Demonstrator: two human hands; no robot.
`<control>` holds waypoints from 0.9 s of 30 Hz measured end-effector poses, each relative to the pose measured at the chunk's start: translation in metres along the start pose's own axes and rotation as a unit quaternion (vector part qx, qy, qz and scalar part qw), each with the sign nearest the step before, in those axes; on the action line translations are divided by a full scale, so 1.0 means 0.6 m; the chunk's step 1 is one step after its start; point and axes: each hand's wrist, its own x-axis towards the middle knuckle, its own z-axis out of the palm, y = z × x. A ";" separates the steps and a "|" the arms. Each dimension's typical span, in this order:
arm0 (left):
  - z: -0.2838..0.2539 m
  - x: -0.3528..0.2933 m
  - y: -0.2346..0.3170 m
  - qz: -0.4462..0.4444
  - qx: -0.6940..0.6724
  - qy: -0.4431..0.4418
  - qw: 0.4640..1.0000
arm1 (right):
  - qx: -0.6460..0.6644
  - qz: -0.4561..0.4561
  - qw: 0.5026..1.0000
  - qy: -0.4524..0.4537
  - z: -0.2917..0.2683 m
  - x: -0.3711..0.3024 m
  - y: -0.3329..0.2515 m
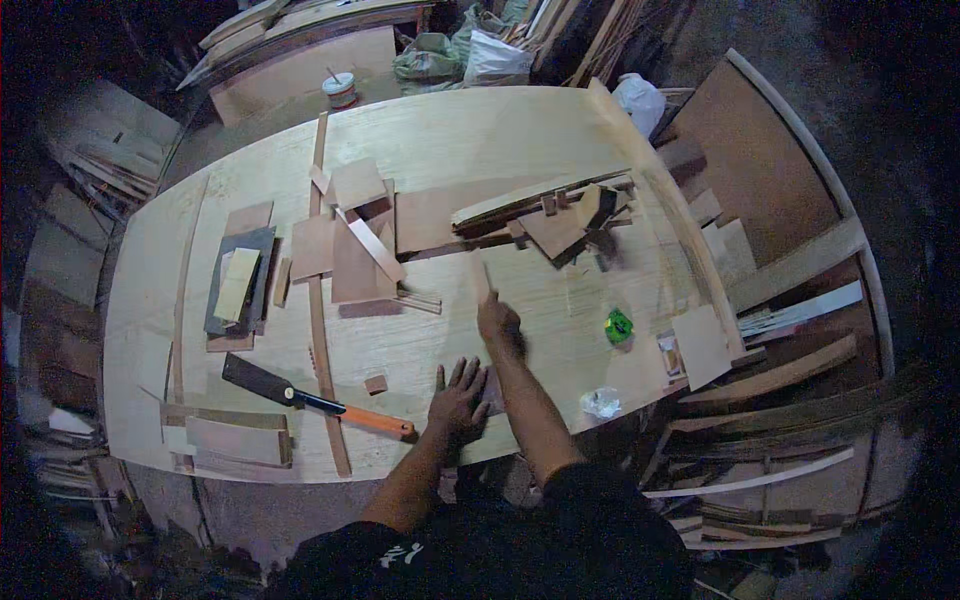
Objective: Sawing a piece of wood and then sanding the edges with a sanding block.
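Observation:
My left hand (458,398) lies flat near the front edge of the pale plywood sheet (545,130), its fingers spread. A small dark brown piece (491,388) shows beside and partly beneath its fingers. Further in, my right hand (500,325) is closed around the lower end of a thin pale wood strip (479,268), which points away from me. Left of my left hand are a little reddish-brown wood square (375,385) and a handsaw (340,408) with a black blade part and an orange handle end.
Plywood offcuts (360,265) pile up left of centre, with more wood pieces (565,228) at the far right. A green tape measure (619,326) and a crumpled clear plastic bag (600,403) lie to my right. A white tub (340,90) stands beyond the far edge.

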 end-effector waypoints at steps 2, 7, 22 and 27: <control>0.004 -0.017 -0.022 -0.019 -0.007 0.007 1.000 | -0.015 -0.037 0.999 -0.003 -0.007 0.010 -0.066; -0.022 -0.042 -0.039 -0.025 -0.023 0.022 0.999 | 0.029 -0.070 0.997 0.007 -0.023 -0.071 -0.094; -0.019 -0.061 -0.030 0.006 -0.027 0.071 0.997 | -0.072 0.042 0.981 -0.173 -0.114 -0.694 0.299; 0.012 -0.066 -0.057 -0.004 -0.007 0.084 0.996 | 0.326 -0.031 0.941 0.089 -0.216 -0.641 0.178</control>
